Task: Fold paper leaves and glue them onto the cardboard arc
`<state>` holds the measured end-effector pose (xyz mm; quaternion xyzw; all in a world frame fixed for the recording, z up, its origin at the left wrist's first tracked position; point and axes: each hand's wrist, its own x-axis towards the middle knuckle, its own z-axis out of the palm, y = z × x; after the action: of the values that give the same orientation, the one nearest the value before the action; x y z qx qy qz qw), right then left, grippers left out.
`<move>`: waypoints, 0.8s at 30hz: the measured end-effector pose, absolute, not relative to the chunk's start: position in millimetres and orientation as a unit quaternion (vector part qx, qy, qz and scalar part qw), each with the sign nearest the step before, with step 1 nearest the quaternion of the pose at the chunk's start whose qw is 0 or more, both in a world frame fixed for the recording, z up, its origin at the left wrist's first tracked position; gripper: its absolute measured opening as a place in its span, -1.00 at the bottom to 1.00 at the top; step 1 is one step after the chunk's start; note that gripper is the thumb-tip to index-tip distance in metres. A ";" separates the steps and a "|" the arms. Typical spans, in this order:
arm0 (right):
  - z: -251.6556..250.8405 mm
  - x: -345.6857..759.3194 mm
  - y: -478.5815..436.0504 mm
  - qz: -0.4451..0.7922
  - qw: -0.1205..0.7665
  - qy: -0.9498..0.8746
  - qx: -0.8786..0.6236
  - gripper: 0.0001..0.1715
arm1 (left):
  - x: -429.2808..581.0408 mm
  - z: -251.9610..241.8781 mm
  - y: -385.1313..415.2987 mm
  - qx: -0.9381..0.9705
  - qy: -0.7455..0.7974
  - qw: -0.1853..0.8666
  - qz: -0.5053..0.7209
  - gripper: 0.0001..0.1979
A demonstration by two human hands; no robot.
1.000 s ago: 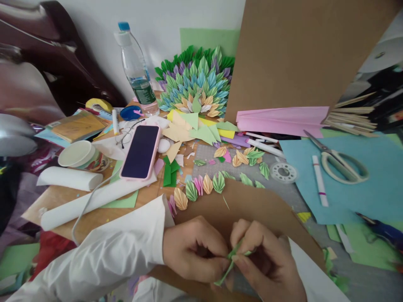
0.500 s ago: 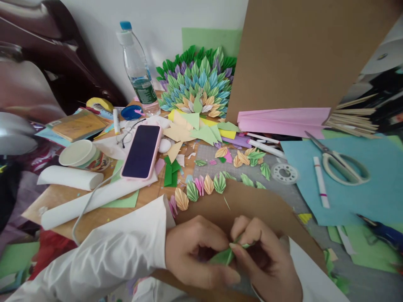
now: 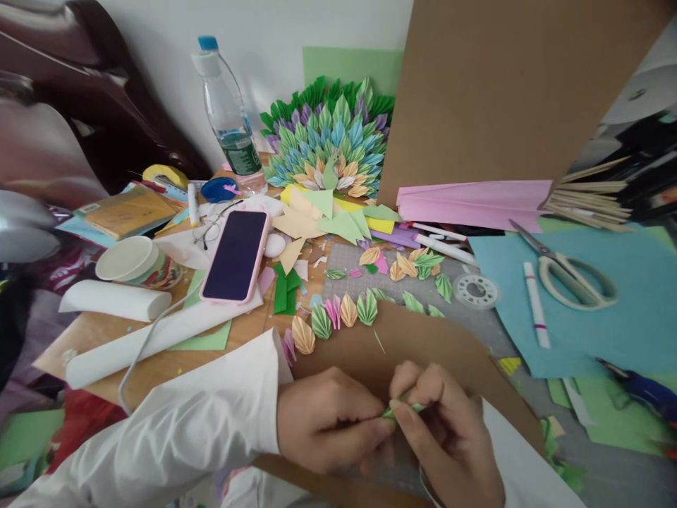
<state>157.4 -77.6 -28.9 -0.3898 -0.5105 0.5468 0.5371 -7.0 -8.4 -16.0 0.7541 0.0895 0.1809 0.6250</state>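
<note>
Together, left hand [image 3: 332,422] and right hand [image 3: 452,432], both pinched on one green paper [image 3: 390,412].

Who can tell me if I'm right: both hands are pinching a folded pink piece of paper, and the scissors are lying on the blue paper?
Almost! The folded paper that the left hand and right hand pinch is green, not pink, as the head view shows. The scissors do lie on the blue paper.
</note>
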 end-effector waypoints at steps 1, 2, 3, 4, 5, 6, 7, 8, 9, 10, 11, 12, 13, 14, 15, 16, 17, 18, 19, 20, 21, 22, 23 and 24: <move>-28.6 156.6 -77.2 0.539 0.544 -0.509 -0.392 -0.80 | -7.0 -16.2 -8.8 0.754 0.086 0.626 0.180 -0.56; -28.1 155.6 -76.7 0.534 0.555 -0.503 -0.393 -0.80 | -6.9 -16.6 -9.4 0.754 0.082 0.627 0.180 -0.54; -27.4 154.6 -76.1 0.533 0.564 -0.495 -0.391 -0.81 | -6.8 -17.1 -10.1 0.753 0.080 0.628 0.178 -0.53; -26.7 153.9 -75.5 0.531 0.573 -0.489 -0.389 -0.81 | -6.6 -17.6 -10.9 0.752 0.078 0.631 0.176 -0.52; -26.2 153.7 -75.0 0.527 0.578 -0.486 -0.388 -0.82 | -6.5 -18.0 -11.6 0.750 0.078 0.634 0.174 -0.50; -25.9 154.0 -74.6 0.523 0.580 -0.489 -0.389 -0.82 | -6.5 -18.2 -12.1 0.746 0.080 0.639 0.173 -0.49; -26.0 154.9 -74.3 0.519 0.578 -0.497 -0.386 -0.83 | -6.5 -18.0 -12.5 0.739 0.086 0.645 0.173 -0.48; -26.5 156.4 -74.1 0.518 0.576 -0.504 -0.382 -0.84 | -6.7 -17.4 -12.6 0.729 0.095 0.655 0.175 -0.48; -27.4 158.2 -74.0 0.518 0.578 -0.508 -0.374 -0.87 | -7.1 -16.3 -12.3 0.711 0.111 0.672 0.176 -0.48; -28.4 160.2 -73.9 0.522 0.579 -0.511 -0.362 -0.89 | -7.6 -14.9 -11.7 0.685 0.130 0.696 0.174 -0.49; -29.3 162.3 -73.6 0.527 0.579 -0.517 -0.346 -0.91 | -8.3 -13.3 -10.9 0.649 0.148 0.727 0.168 -0.49; -30.1 164.2 -73.2 0.530 0.579 -0.523 -0.332 -0.91 | -9.0 -11.7 -9.8 0.608 0.163 0.761 0.159 -0.49; -30.5 165.8 -72.5 0.529 0.579 -0.530 -0.322 -0.90 | -9.7 -10.2 -8.6 0.566 0.171 0.793 0.147 -0.48; -30.5 167.2 -71.7 0.524 0.577 -0.542 -0.315 -0.89 | -10.4 -8.9 -7.3 0.529 0.175 0.819 0.138 -0.48; -29.9 168.2 -70.7 0.518 0.573 -0.554 -0.309 -0.86 | -11.0 -8.1 -6.2 0.503 0.175 0.836 0.132 -0.48; -28.8 169.0 -69.7 0.512 0.570 -0.566 -0.305 -0.84 | -11.4 -7.7 -5.2 0.489 0.173 0.845 0.129 -0.48; -27.5 169.5 -68.8 0.505 0.565 -0.578 -0.303 -0.83 | -11.7 -7.7 -4.6 0.485 0.171 0.848 0.129 -0.49; -26.0 170.0 -67.9 0.499 0.559 -0.590 -0.301 -0.82 | -11.9 -8.2 -4.3 0.486 0.169 0.848 0.130 -0.49; -24.6 170.4 -67.3 0.493 0.553 -0.602 -0.299 -0.82 | -11.9 -9.0 -4.3 0.488 0.167 0.847 0.132 -0.49; -23.5 171.0 -66.9 0.488 0.548 -0.610 -0.300 -0.82 | -11.7 -9.9 -4.7 0.489 0.168 0.845 0.135 -0.49; -23.0 171.7 -66.7 0.483 0.544 -0.616 -0.303 -0.84 | -11.5 -10.9 -5.2 0.487 0.172 0.845 0.138 -0.50; -23.0 172.7 -66.6 0.479 0.538 -0.622 -0.306 -0.86 | -11.1 -11.8 -5.7 0.483 0.180 0.845 0.141 -0.51; -23.6 173.9 -66.5 0.474 0.534 -0.629 -0.308 -0.87 | -10.8 -12.3 -6.2 0.478 0.191 0.845 0.144 -0.53; -24.5 175.1 -66.5 0.467 0.528 -0.638 -0.310 -0.88 | -10.4 -12.5 -6.5 0.473 0.202 0.845 0.146 -0.54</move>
<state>175.1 -66.5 -24.5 -0.3100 -0.6378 0.4670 0.5282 -10.4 -6.5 -12.5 0.4728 0.2020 0.1460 0.8452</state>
